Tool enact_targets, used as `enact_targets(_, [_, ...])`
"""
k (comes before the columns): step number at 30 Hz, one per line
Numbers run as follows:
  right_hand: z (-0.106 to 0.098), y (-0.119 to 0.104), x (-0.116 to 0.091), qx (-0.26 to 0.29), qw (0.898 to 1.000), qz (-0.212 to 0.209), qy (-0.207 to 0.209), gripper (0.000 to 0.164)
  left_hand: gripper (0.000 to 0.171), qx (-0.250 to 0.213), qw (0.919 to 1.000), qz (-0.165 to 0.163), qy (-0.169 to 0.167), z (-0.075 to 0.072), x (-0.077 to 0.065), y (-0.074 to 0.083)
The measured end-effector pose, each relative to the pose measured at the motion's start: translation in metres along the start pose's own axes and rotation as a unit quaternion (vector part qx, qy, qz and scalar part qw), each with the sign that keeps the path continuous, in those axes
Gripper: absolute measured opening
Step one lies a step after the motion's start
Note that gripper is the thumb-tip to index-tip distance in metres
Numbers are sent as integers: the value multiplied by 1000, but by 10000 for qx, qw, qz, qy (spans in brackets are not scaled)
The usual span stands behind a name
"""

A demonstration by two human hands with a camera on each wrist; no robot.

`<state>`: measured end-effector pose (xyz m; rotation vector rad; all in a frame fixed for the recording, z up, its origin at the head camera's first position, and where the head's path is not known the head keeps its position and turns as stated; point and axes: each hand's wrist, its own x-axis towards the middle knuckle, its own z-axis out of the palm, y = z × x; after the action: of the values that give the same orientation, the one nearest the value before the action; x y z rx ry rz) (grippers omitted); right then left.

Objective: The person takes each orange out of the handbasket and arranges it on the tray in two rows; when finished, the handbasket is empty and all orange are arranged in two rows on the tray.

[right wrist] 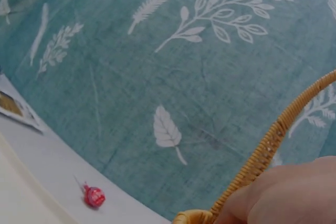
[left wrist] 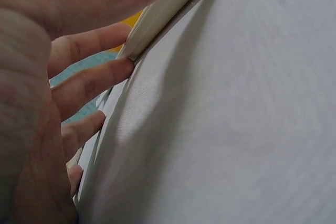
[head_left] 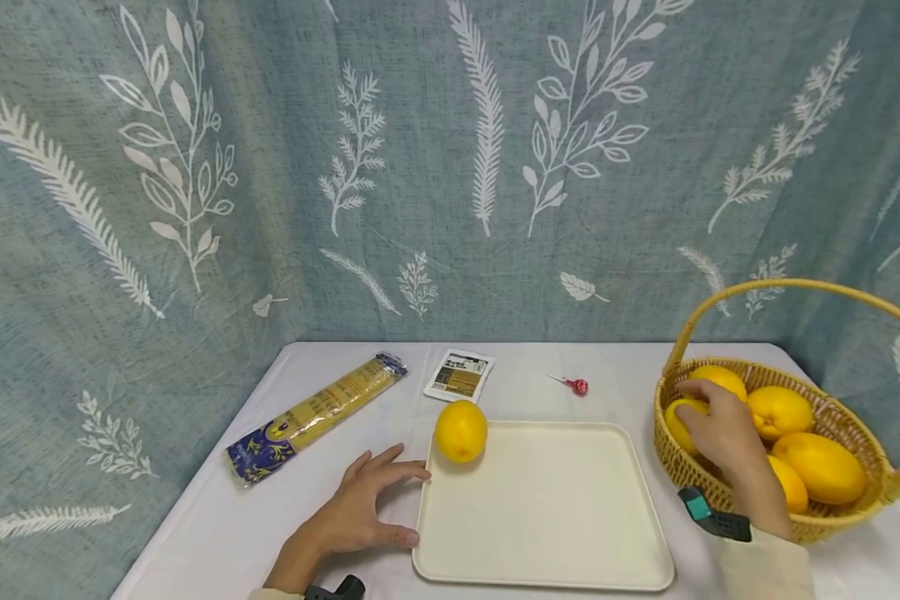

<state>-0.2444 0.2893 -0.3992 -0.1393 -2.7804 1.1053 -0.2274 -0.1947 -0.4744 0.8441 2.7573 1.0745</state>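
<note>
At the left of the cream tray point(head_left: 547, 517), my left hand point(head_left: 352, 508) is spread, its thumb and index fingertip touching the rim. The left wrist view shows the fingers point(left wrist: 84, 85) reaching along the tray's edge. A yellow lemon point(head_left: 461, 431) sits in the tray's far left corner. My right hand point(head_left: 727, 429) reaches into the wicker basket point(head_left: 855, 400), fingers curled round a lemon point(head_left: 681, 423) at its left side. Other lemons point(head_left: 821, 467) lie around that hand. In the right wrist view, the hand point(right wrist: 294, 195) hides the fruit beside the basket handle point(right wrist: 262, 153).
Behind the tray lie a white and brown packet point(head_left: 461, 375) and a red lollipop point(head_left: 579, 386). A long pack of spaghetti point(head_left: 315, 417) rests at the left on the white tablecloth point(head_left: 195, 533). The tall basket handle point(head_left: 795, 285) arches above the fruit. A patterned curtain point(head_left: 435, 192) hangs behind.
</note>
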Motion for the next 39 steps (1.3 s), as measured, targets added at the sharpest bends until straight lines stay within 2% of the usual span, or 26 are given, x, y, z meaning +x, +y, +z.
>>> enact_targets(3, [-2,0,-2,333,9990,88,277,45,71,17,10000,-17,-15,0,0,0])
enact_targets(9, [-5,1,-4,465,9971,135,591,46,71,37,9999,-100,-48,0,1,0])
enact_targets(17, [-10,-2,-4,1329,9863,726,652,68,72,11,9998,-198,-69,0,1,1])
enact_targets(22, [-11,-6,-5,1797,9792,528,777,65,71,52,9999,-125,-69,0,0,1])
enact_targets(27, [-8,-10,-5,2283,9711,220,662,63,71,49,9999,-92,-47,0,0,0])
enact_targets(29, [-8,-13,-5,2704,9609,127,577,64,71,25,10000,-83,-22,1,0,-1])
enact_targets(31, [-7,-14,-6,3271,9438,-7,472,65,70,10,10000,-53,11,1,0,-1])
enact_targets(35, [-5,-19,-6,4390,8972,-469,103,66,70,-22,10000,-26,55,2,0,-2])
enact_targets(39, [1,-24,-6,5020,8592,-895,-432,63,70,1,10000,-11,64,1,0,-2])
